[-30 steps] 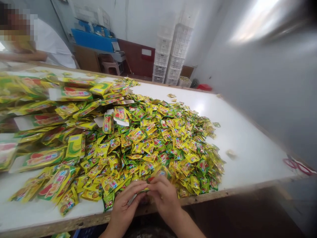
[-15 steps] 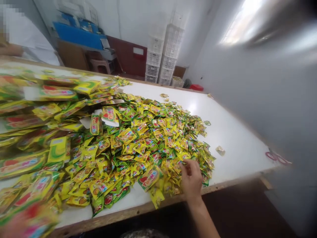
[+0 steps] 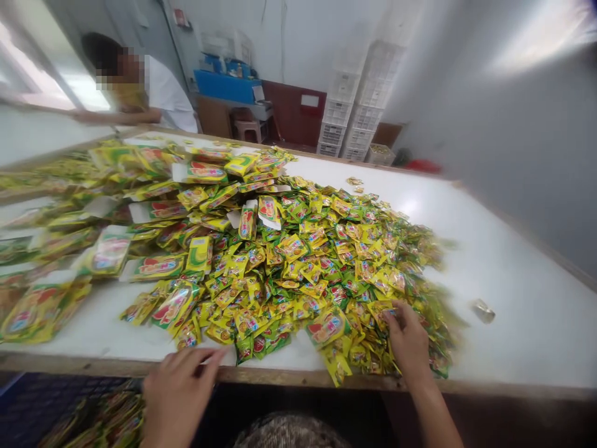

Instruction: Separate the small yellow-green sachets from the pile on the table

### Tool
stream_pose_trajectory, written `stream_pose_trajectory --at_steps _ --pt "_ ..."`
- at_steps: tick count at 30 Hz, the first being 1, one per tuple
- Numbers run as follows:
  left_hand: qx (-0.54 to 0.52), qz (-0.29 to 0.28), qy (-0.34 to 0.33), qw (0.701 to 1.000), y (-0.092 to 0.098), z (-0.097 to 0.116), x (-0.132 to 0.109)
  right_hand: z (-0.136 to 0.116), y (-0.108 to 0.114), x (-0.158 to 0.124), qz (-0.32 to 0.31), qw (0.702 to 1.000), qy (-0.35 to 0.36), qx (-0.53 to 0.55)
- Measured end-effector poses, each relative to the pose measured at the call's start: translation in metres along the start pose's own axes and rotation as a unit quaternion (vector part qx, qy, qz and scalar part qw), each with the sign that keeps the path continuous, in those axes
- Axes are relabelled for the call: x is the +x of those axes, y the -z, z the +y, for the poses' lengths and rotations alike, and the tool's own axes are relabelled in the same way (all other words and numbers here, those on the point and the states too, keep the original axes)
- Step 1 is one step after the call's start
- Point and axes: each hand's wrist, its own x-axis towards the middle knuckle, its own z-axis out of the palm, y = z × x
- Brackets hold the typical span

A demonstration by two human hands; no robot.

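Note:
A large heap of small yellow and green packets (image 3: 298, 274) spreads over a white table. My right hand (image 3: 410, 345) is at the heap's right side, thumb and fingers closed on the edge of a small yellow packet (image 3: 380, 309). At the table's front edge, my left hand (image 3: 180, 389) has its thumb apart from its fingers and holds nothing. Just beyond it lies a printed yellow and green carton (image 3: 175, 305). Another printed carton (image 3: 329, 326) rests in front of the heap, to the left of my right hand.
Many cartons (image 3: 158, 266), several with open flaps, are piled left of the heap. A blue crate (image 3: 32, 398) with yellow packets stands below the table's front edge at left. A loose packet (image 3: 482, 311) lies at right. Across the table are a person (image 3: 170, 93) and stacked white crates (image 3: 368, 106).
My left hand has let go of a printed carton and moved to the table's front edge. My right hand stays at the heap's right side. The view has swung left.

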Motion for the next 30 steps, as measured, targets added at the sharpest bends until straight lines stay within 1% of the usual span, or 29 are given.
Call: stream_pose_trajectory --at_steps 1,2,3,4,6,8,10,12,15,17,19,22,23,26,28,30 --pt "0.057 -0.023 -0.011 0.998 -0.012 0.009 0.005 -0.005 0.000 -0.004 -0.005 0.999 -0.015 0.040" --pt "0.107 -0.048 -0.019 0.993 -0.025 0.018 0.009 -0.011 -0.002 -0.009 -0.022 0.995 -0.033 0.092" --pt "0.134 -0.071 -0.022 0.988 -0.037 0.026 0.013 -0.018 -0.004 -0.016 -0.050 0.986 -0.051 0.153" --pt "0.127 -0.089 -0.014 0.988 -0.046 0.033 0.016 -0.028 -0.007 -0.023 -0.084 0.970 -0.067 0.216" --pt "0.045 -0.117 0.023 0.992 -0.058 0.040 0.019 -0.050 -0.015 -0.038 -0.164 0.930 -0.073 0.320" --pt "-0.077 -0.128 0.071 0.986 -0.058 0.041 0.019 -0.075 -0.025 -0.050 -0.220 0.905 -0.051 0.360" --pt "-0.175 -0.131 0.108 0.970 -0.051 0.039 0.017 -0.100 -0.035 -0.057 -0.256 0.897 -0.019 0.360" --pt "-0.236 -0.134 0.137 0.953 -0.043 0.039 0.015 -0.122 -0.046 -0.060 -0.258 0.908 0.028 0.328" --pt "-0.310 -0.143 0.176 0.923 -0.039 0.047 0.013 -0.144 -0.064 -0.062 -0.223 0.931 0.099 0.270" --pt "-0.355 -0.159 0.182 0.903 -0.042 0.054 0.013 -0.151 -0.075 -0.064 -0.223 0.931 0.139 0.254" --pt "-0.401 -0.177 0.186 0.879 -0.045 0.061 0.012 -0.152 -0.082 -0.064 -0.240 0.925 0.173 0.238" --pt "-0.458 -0.183 0.211 0.844 -0.046 0.074 0.011 -0.148 -0.084 -0.061 -0.246 0.925 0.200 0.207" --pt "-0.462 -0.186 0.210 0.841 -0.045 0.078 0.010 -0.146 -0.083 -0.059 -0.245 0.926 0.205 0.203" --pt "-0.438 -0.209 0.168 0.858 -0.041 0.089 0.010 -0.141 -0.076 -0.055 -0.255 0.921 0.212 0.206" --pt "-0.434 -0.231 0.144 0.859 -0.038 0.092 0.012 -0.140 -0.071 -0.053 -0.248 0.925 0.184 0.219" --pt "-0.438 -0.250 0.128 0.854 -0.037 0.092 0.016 -0.140 -0.065 -0.050 -0.270 0.917 0.167 0.242"
